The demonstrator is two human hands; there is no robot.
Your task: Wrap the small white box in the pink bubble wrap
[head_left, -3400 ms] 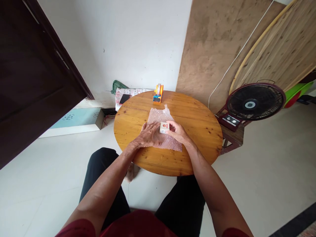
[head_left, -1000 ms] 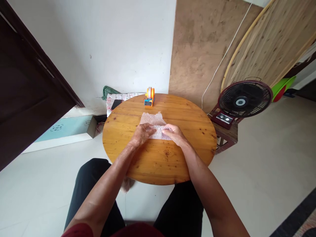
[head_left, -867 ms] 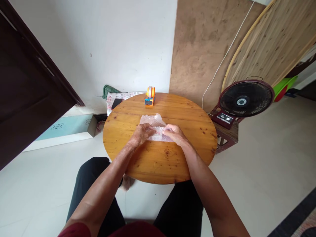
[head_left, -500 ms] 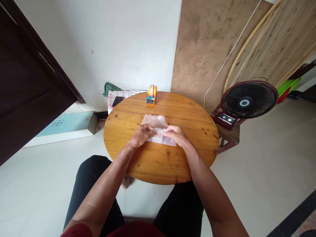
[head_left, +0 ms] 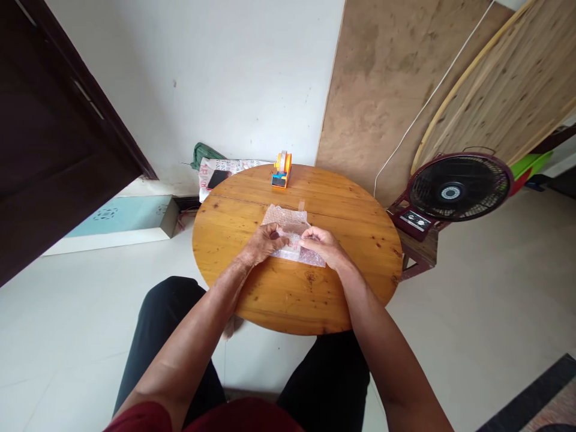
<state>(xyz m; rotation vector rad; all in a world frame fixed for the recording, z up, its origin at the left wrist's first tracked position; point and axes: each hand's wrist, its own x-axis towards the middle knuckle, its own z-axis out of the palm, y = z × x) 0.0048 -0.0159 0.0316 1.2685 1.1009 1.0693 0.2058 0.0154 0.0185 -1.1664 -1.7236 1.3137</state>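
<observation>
A sheet of clear bubble wrap (head_left: 288, 217) lies on the round wooden table (head_left: 279, 300), partly folded over a small pale item with reddish marks (head_left: 293, 245). What that item is, I cannot make out through the plastic. My left hand (head_left: 264, 242) pinches the folded edge at its left. On the opposite side, my right hand (head_left: 324, 245) has thumb and fingers closed on the same fold. The far part of the wrap spreads flat beyond both hands, and a short strip of clear tape (head_left: 301, 206) shows at its far edge.
An orange and blue tape dispenser (head_left: 281, 170) stands at the table's far edge. Left of it, a dark phone-like object (head_left: 219, 179) rests on a printed white sack (head_left: 243, 163). A black fan (head_left: 454, 189) sits on a wooden stool (head_left: 418, 249) at the right.
The view has shifted slightly. Both hands stay on the fold with little movement; the tape strip at the wrap's far edge now shows more plainly.
</observation>
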